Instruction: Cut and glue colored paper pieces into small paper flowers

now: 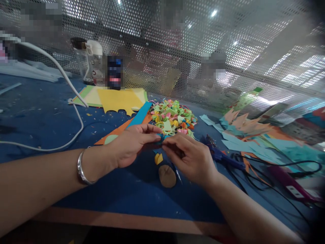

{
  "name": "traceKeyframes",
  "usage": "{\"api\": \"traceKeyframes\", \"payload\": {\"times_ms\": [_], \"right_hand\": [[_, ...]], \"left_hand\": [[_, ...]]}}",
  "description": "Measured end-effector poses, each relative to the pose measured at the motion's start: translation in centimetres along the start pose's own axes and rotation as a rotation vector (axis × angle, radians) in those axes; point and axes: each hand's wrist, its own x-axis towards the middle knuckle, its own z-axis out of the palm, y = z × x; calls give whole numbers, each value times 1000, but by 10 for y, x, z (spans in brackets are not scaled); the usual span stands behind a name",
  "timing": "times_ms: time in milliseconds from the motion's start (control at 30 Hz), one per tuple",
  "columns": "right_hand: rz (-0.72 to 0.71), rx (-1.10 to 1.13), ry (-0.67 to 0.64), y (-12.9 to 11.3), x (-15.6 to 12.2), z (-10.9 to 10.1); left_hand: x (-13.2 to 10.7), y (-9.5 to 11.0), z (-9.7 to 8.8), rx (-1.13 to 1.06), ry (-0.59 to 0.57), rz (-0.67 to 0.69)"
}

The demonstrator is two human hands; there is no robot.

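My left hand (132,144), with a silver bangle on its wrist, and my right hand (190,157) meet at the middle of the blue table (38,118). Their fingertips pinch a small dark blue paper piece (158,138) between them. Both hands are closed in a pinch on it. Just below the hands lie a small yellow paper bit (158,158) and a brown round piece (167,176). A heap of colourful paper scraps (174,118) sits right behind the hands.
Yellow and green paper sheets (119,100) lie at the back left, with blue and orange strips (138,117). A white cable (73,101) loops on the left. A blue glue gun (220,156) with black cord and light blue and orange cuttings (248,135) lie on the right. A mesh screen (177,51) stands behind.
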Motion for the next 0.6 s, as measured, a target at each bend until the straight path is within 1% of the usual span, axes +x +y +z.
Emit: {"api": "traceKeyframes", "payload": {"times_ms": [100, 267, 333, 433, 533, 600], "right_hand": [[45, 45, 46, -2, 2, -1], [134, 134, 53, 0, 5, 0], [158, 165, 56, 1, 5, 0], [202, 193, 41, 2, 5, 0], [246, 218, 25, 2, 6, -1], [265, 235, 16, 2, 6, -1]], "left_hand": [[1, 1, -2, -2, -49, -8], [4, -3, -9, 68, -63, 89], [4, -5, -11, 118, -93, 152], [4, -7, -15, 256, -140, 284], [5, -9, -18, 402, -157, 423], [6, -9, -20, 464, -153, 484]]}}
